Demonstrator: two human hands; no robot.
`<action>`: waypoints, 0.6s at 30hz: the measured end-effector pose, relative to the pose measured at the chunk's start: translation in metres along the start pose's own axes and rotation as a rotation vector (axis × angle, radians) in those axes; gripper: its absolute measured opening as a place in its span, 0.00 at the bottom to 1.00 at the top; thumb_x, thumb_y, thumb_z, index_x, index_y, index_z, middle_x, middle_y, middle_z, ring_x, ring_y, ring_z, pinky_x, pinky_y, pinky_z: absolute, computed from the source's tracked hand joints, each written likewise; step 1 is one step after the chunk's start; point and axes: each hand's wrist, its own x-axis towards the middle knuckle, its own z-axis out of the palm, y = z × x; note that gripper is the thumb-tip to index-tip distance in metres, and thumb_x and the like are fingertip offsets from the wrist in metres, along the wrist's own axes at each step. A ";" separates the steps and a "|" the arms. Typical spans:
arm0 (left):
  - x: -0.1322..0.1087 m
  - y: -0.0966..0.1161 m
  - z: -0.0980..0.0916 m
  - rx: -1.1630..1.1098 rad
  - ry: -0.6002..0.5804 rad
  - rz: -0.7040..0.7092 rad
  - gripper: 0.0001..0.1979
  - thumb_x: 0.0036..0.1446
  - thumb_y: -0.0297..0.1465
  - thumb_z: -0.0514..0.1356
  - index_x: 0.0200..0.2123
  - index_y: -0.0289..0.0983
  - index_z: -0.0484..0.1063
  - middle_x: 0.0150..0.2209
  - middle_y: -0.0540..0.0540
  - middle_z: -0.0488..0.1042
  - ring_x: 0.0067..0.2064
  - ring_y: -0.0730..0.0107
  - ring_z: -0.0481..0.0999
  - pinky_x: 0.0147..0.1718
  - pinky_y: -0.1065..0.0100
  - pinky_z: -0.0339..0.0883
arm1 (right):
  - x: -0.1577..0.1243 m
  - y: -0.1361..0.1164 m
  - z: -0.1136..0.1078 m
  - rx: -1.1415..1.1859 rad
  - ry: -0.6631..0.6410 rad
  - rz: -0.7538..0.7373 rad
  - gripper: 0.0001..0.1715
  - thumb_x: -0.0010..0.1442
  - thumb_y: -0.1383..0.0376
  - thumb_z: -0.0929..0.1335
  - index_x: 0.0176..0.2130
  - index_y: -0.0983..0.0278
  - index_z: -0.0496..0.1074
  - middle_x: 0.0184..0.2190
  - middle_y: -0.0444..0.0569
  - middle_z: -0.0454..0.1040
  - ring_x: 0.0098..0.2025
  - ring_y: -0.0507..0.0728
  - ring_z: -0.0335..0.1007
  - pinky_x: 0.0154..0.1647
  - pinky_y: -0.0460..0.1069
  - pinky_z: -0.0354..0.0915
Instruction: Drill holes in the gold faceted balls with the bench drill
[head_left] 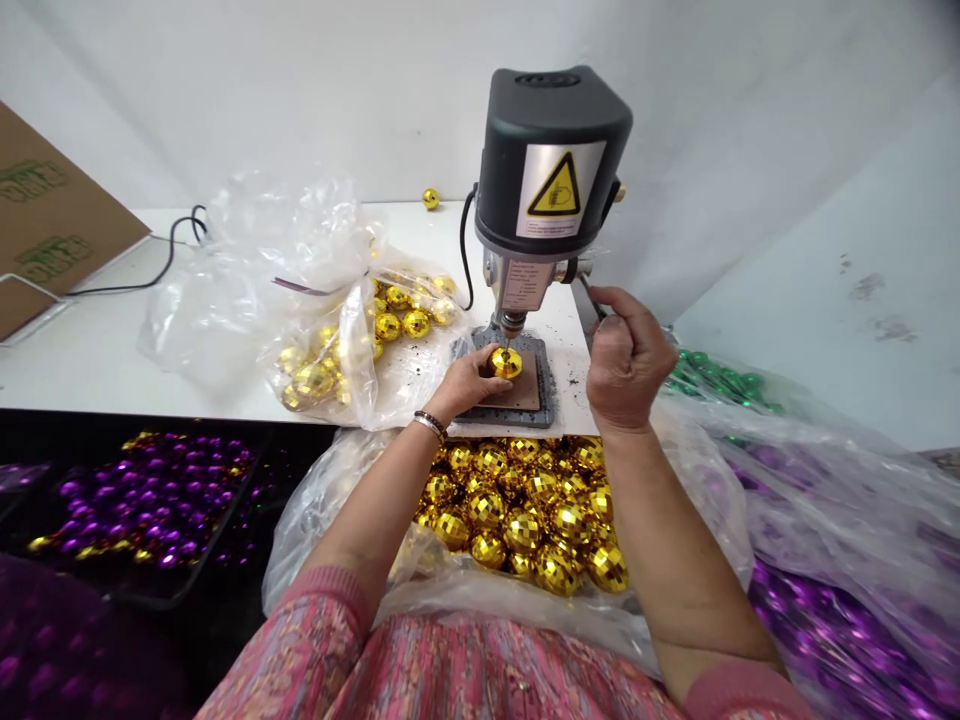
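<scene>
A gold faceted ball [507, 363] rests on the wooden pad [523, 393] of a small bench drill press [551, 160]. My left hand [471, 383] pinches that ball from its left side, thumb and fingers around it. The drill bit [509, 343] comes down onto the top of the ball; whether it has entered cannot be told. To the right, my right hand [628, 358] is closed around the feed lever [592, 295] of the drill press, whose lower end the fist hides.
An open plastic bag of gold balls [523, 530] lies just below the table edge. On the white table [67, 350] sit another bag of gold balls [315, 375], a cardboard box [60, 220] and a single ball [430, 198]. Purple balls [157, 500] fill a crate at left; green balls [720, 380] lie right.
</scene>
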 end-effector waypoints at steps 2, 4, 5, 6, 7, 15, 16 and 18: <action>-0.001 -0.001 0.000 -0.027 -0.013 0.036 0.32 0.49 0.28 0.70 0.59 0.36 0.74 0.50 0.45 0.81 0.52 0.58 0.79 0.56 0.60 0.71 | -0.010 0.006 0.002 0.002 0.000 0.001 0.19 0.63 0.68 0.62 0.43 0.62 0.80 0.33 0.46 0.79 0.32 0.52 0.74 0.37 0.49 0.70; -0.001 -0.001 0.000 -0.041 -0.013 0.033 0.33 0.48 0.28 0.70 0.60 0.35 0.73 0.49 0.45 0.81 0.51 0.58 0.79 0.55 0.60 0.71 | -0.014 0.007 0.004 0.023 0.016 0.020 0.18 0.63 0.68 0.62 0.42 0.62 0.80 0.30 0.45 0.78 0.29 0.51 0.72 0.33 0.48 0.68; -0.001 -0.002 0.000 -0.046 -0.012 0.025 0.34 0.48 0.28 0.70 0.60 0.34 0.72 0.49 0.45 0.81 0.51 0.58 0.78 0.55 0.60 0.71 | -0.011 0.005 0.004 0.034 0.038 0.026 0.18 0.63 0.67 0.61 0.42 0.62 0.80 0.29 0.45 0.77 0.28 0.50 0.70 0.32 0.47 0.67; -0.001 -0.002 0.000 -0.051 -0.014 0.020 0.34 0.48 0.28 0.70 0.60 0.34 0.72 0.49 0.45 0.81 0.51 0.58 0.78 0.55 0.60 0.71 | -0.004 0.002 0.004 0.037 0.067 0.020 0.19 0.64 0.67 0.61 0.41 0.63 0.80 0.28 0.45 0.76 0.27 0.50 0.69 0.30 0.47 0.65; 0.000 -0.003 0.001 -0.056 -0.018 0.019 0.33 0.48 0.28 0.70 0.59 0.34 0.72 0.49 0.45 0.80 0.51 0.58 0.78 0.55 0.60 0.71 | 0.008 -0.004 0.004 0.027 0.091 0.000 0.19 0.64 0.67 0.60 0.40 0.64 0.80 0.27 0.45 0.75 0.26 0.50 0.67 0.29 0.47 0.63; -0.014 0.007 -0.004 -0.005 -0.031 0.080 0.29 0.48 0.30 0.70 0.55 0.34 0.72 0.46 0.44 0.80 0.46 0.60 0.79 0.49 0.61 0.73 | 0.147 -0.036 0.033 -0.223 -0.038 0.405 0.24 0.64 0.75 0.59 0.21 0.66 0.72 0.21 0.42 0.70 0.28 0.47 0.60 0.39 0.48 0.58; -0.021 0.010 -0.008 0.016 -0.088 0.121 0.29 0.48 0.31 0.71 0.54 0.35 0.73 0.46 0.43 0.80 0.46 0.60 0.79 0.49 0.60 0.73 | 0.155 -0.033 0.038 -0.238 -0.026 0.436 0.25 0.64 0.76 0.59 0.19 0.66 0.70 0.20 0.42 0.70 0.28 0.47 0.59 0.39 0.48 0.57; -0.036 0.015 -0.019 0.037 -0.239 0.200 0.33 0.44 0.33 0.74 0.56 0.37 0.74 0.49 0.42 0.80 0.49 0.59 0.79 0.50 0.60 0.73 | 0.160 -0.023 0.046 -0.255 0.020 0.449 0.26 0.62 0.78 0.58 0.17 0.64 0.66 0.18 0.41 0.69 0.27 0.48 0.58 0.38 0.48 0.57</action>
